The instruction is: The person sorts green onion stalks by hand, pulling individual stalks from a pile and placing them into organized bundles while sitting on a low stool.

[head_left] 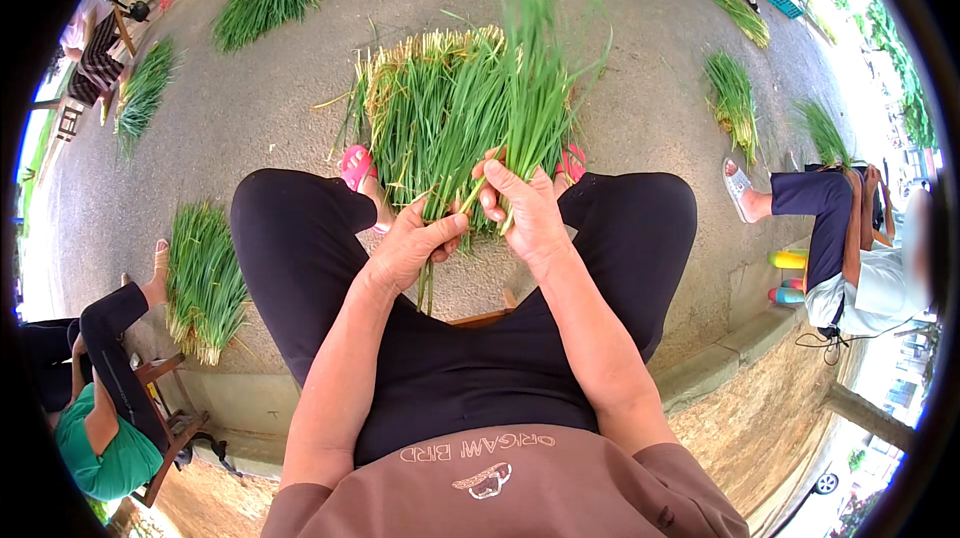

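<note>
My right hand (532, 206) is closed around the lower stems of a bunch of green chives (535, 98). Their leaves fan upward and blur at the tips. To the left, my left hand (408, 246) pinches a few thin chive stalks (426, 288), whose ends hang below the fingers. The two hands are close together between my knees, with a slender stem (473, 195) running between them. Just beyond lies a big heap of chives (430, 113) on the ground, its pale cut ends facing away from me. Part of the heap is hidden behind the held bunch.
My feet in pink sandals (356, 168) flank the heap. Other chive piles lie on the pavement (290, 128), at left (205, 278), far left (268, 0) and right (733, 98). People sit nearby, one in a green shirt (105, 443), another in light clothing (880, 278). A low kerb (715, 363) runs behind me.
</note>
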